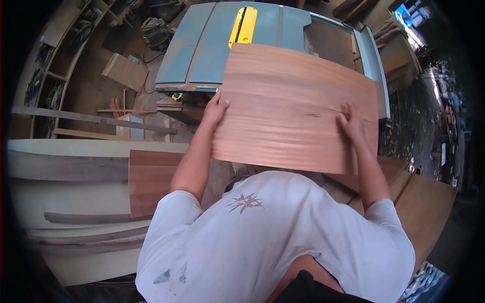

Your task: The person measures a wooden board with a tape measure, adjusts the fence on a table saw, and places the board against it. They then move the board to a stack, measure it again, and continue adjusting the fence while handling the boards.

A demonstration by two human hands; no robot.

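Note:
A wide reddish-brown wooden panel (288,111) lies in front of my body, its far part over the blue-grey table saw (207,45). My left hand (216,109) grips the panel's left edge, thumb on top and the other fingers at or under the edge. On the panel's right part, my right hand (351,122) rests on the top face with its fingers apart, near a small dark crack in the wood. Just beyond the panel's far edge sits the saw's yellow insert (243,27). The panel hides the near part of the saw top.
Boards and dark strips lie on a pale sheet (96,192) at the left, with a reddish panel (154,184) on them. Wooden shelving (63,76) stands at the far left. More panels (424,207) lean at the lower right. The saw's rail (376,70) runs along its right side.

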